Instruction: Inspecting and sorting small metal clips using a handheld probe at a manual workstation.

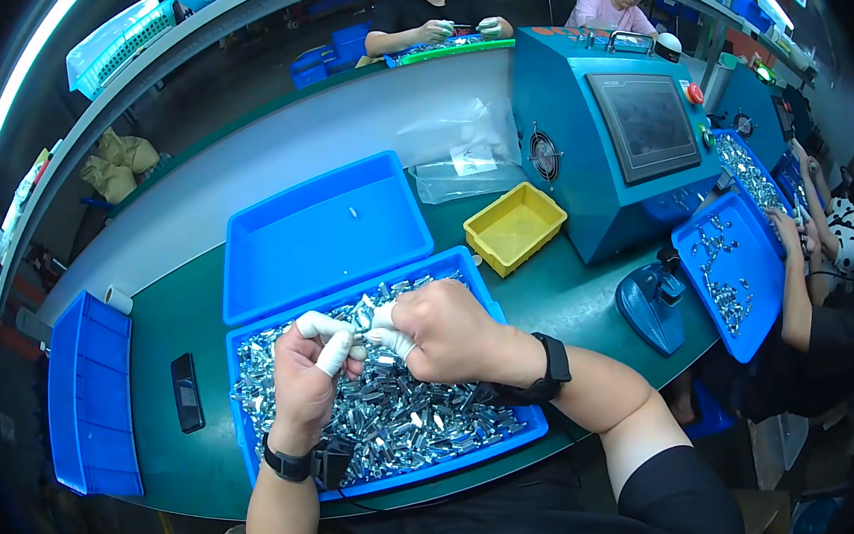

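a small metal piece is held up at the fingertips, just above the middle of a tray and mostly hidden by the fingers. the left hand pinches it between thumb and fingers from the left; the right hand meets it from the right, thumb and forefinger closed on it too. white covers wrap several fingertips on both hands, and each wrist wears a black band.

below them, a heap of shiny metal pieces fills the near blue tray. just beyond stands the far blue tray, with one loose piece lying in it. to its right is a yellow bin, next to a blue-green machine with a dark screen and a red button.

on the left, a black phone lies on the green table, between the near tray and the left blue tray. on the right, a dark blue stand sits near the right blue tray, which holds more metal pieces, with co-workers beside it.
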`<state>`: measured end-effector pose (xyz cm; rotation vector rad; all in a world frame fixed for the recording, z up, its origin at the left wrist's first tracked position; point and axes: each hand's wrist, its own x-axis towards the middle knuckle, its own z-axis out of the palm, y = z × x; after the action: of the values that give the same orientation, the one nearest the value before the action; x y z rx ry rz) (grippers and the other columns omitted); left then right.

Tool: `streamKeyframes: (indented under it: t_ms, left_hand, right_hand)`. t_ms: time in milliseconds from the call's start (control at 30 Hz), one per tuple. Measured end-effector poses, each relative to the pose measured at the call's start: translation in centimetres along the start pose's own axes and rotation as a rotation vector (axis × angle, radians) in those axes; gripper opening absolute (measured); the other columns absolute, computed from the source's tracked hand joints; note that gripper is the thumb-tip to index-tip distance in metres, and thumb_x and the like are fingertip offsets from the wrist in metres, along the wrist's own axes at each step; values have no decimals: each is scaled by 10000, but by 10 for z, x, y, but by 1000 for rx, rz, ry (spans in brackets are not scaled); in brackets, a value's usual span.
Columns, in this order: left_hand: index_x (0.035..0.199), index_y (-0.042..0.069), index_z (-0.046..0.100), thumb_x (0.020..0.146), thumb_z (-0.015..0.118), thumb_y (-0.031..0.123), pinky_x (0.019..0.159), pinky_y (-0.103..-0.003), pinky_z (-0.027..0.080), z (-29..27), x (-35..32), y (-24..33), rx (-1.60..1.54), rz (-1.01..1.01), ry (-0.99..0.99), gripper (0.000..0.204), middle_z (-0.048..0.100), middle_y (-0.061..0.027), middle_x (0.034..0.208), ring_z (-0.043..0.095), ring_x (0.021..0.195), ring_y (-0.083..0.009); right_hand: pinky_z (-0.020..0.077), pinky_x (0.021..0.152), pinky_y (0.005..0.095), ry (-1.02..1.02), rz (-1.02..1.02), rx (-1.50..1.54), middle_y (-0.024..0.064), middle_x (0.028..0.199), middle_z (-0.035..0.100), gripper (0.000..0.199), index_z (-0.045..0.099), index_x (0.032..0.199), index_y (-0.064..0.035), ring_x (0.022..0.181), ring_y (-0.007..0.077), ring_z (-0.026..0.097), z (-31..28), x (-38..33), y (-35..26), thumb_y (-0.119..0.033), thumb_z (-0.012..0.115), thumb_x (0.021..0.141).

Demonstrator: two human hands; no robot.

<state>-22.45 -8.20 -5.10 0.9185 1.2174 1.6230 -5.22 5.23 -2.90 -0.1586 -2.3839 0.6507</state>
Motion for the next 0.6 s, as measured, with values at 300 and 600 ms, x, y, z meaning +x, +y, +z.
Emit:
streamKeyframes:
  t_ms: [300,600]
  left_hand:
    - [1008,-2,621,902,618,-64,641,-253,552,-13,16,-34,298,278,72,122,669,-97,840,673,733,-148]
    - [1016,-12,619,937,603,-6,629,-236,533,-20,24,-38,342,189,122,80,663,-97,891,642,695,-114]
  right_hand:
    - [416,503,373,-88,245,399,153,629,605,94,669,761,-1,538,292,570,40,3,42,-64,638,823]
    - [437,524,317,141,133,171,121,661,638,113,698,847,6,553,174,577,35,-7,57,-73,628,889]
